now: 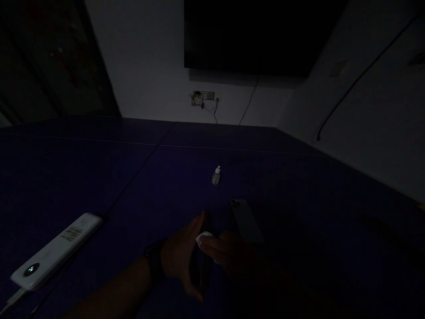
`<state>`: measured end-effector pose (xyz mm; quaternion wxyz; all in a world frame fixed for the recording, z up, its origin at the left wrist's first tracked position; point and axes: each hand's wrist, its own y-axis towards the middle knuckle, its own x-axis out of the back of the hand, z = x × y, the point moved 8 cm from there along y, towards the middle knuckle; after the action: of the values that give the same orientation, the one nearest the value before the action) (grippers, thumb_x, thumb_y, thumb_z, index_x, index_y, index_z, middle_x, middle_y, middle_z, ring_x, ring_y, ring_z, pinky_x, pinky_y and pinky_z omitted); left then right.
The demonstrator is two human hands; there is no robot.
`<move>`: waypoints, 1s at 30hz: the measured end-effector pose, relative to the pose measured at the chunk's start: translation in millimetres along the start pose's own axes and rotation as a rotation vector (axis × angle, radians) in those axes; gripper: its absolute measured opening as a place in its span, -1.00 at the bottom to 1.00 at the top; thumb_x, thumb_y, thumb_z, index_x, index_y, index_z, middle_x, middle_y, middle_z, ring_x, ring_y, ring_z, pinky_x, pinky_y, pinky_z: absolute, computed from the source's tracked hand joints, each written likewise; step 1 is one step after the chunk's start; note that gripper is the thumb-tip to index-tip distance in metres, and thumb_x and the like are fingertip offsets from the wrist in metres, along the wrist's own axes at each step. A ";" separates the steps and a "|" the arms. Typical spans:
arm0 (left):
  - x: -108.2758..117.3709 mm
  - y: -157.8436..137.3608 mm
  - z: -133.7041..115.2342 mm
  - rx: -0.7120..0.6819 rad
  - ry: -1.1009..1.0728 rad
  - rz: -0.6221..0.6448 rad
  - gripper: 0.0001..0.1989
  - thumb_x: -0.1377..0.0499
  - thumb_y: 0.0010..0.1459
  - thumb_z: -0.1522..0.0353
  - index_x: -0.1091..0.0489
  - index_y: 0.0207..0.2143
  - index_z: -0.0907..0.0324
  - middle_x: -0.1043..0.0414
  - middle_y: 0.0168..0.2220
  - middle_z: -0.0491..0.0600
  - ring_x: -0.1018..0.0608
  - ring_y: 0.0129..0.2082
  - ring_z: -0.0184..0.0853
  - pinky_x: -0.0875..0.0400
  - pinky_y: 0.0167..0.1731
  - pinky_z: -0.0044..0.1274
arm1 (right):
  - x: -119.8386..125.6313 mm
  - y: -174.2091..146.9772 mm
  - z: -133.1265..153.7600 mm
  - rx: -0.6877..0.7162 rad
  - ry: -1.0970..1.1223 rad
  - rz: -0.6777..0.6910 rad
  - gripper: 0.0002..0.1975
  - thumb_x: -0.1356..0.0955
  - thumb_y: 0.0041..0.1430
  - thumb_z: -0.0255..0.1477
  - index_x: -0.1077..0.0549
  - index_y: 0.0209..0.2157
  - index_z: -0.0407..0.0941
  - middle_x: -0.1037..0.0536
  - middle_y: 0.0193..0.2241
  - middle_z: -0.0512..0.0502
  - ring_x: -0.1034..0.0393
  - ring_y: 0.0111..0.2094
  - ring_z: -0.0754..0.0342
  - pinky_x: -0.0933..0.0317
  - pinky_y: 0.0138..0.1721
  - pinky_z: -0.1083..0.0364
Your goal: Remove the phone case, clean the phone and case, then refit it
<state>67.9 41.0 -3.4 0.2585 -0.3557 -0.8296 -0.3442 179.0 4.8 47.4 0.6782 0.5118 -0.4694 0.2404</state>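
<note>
In the dim light my left hand (182,252), with a dark watch (154,261) on its wrist, grips a thin, flat, dark thing (202,268) by its ends, between thumb and fingertips. It is seen nearly edge-on and resembles a phone, though its kind is not clear. My right hand (229,251) is closed on a crumpled white tissue or cloth (205,236), held against or very close to the face of that flat thing. Beyond my right hand a phone (246,219) lies back up, camera lenses at its far end. A small clear bottle (215,178) with a white nozzle stands farther off.
A white power bank (59,248) with a lit round display and a cable (15,299) lies at the left on the dark blue surface (133,212). Sockets with cords (204,96) and a large black screen (259,35) are on the far wall.
</note>
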 end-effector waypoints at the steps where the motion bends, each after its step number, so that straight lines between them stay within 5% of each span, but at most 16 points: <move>1: 0.0 -0.2 0.1 0.004 0.000 0.000 0.71 -0.42 -0.54 -0.23 0.64 0.39 0.15 0.36 0.43 0.30 0.07 0.36 0.36 0.07 0.31 0.04 | 2.1 0.3 1.7 0.008 0.002 -0.005 -0.60 -0.12 0.44 -0.50 -0.29 0.23 -0.18 -0.50 0.12 -0.20 -0.47 -0.24 0.08 -0.37 -0.19 0.08; 8: 10.9 13.0 -15.7 0.013 -0.096 -0.011 0.65 -0.40 -0.52 -0.25 0.47 0.41 0.19 0.21 0.40 0.31 -0.02 0.35 0.28 0.07 0.33 -0.04 | 3.5 19.5 -55.4 -0.199 -0.036 -0.116 -0.58 -0.10 0.41 -0.57 -0.35 0.19 -0.17 -0.52 0.10 -0.19 -0.46 -0.07 0.03 -0.36 -0.05 0.03; 17: -1.5 -1.3 2.3 0.011 -0.034 -0.010 0.68 -0.37 -0.50 -0.28 0.64 0.39 0.14 0.23 0.40 0.27 -0.01 0.34 0.30 0.10 0.31 0.02 | 1.3 -2.4 -2.6 0.028 -0.019 -0.036 -0.56 -0.12 0.43 -0.54 -0.21 0.28 -0.20 -0.47 0.15 -0.21 -0.45 -0.24 0.05 -0.38 -0.20 0.05; 25: 9.4 12.4 -16.7 -0.053 -0.079 -0.037 0.66 -0.37 -0.52 -0.29 0.51 0.41 0.19 0.22 0.40 0.30 0.00 0.34 0.31 0.07 0.32 -0.03 | -1.6 18.5 -60.6 -0.225 0.039 -0.122 -0.52 -0.09 0.35 -0.63 -0.38 0.18 -0.13 -0.53 0.08 -0.19 -0.47 -0.04 0.04 -0.36 -0.02 0.01; 30: 4.2 7.6 -10.0 -0.034 -0.060 -0.007 0.69 -0.38 -0.55 -0.28 0.54 0.41 0.18 0.24 0.41 0.31 -0.02 0.34 0.32 0.05 0.32 -0.03 | -2.0 11.8 -37.9 -0.122 -0.010 -0.079 -0.55 -0.11 0.38 -0.58 -0.36 0.20 -0.14 -0.52 0.09 -0.21 -0.51 -0.16 0.04 -0.39 -0.14 0.04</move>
<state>73.0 39.0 8.6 0.2261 -0.3675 -0.8321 -0.3484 183.4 44.3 49.8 0.7145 0.4889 -0.4662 0.1819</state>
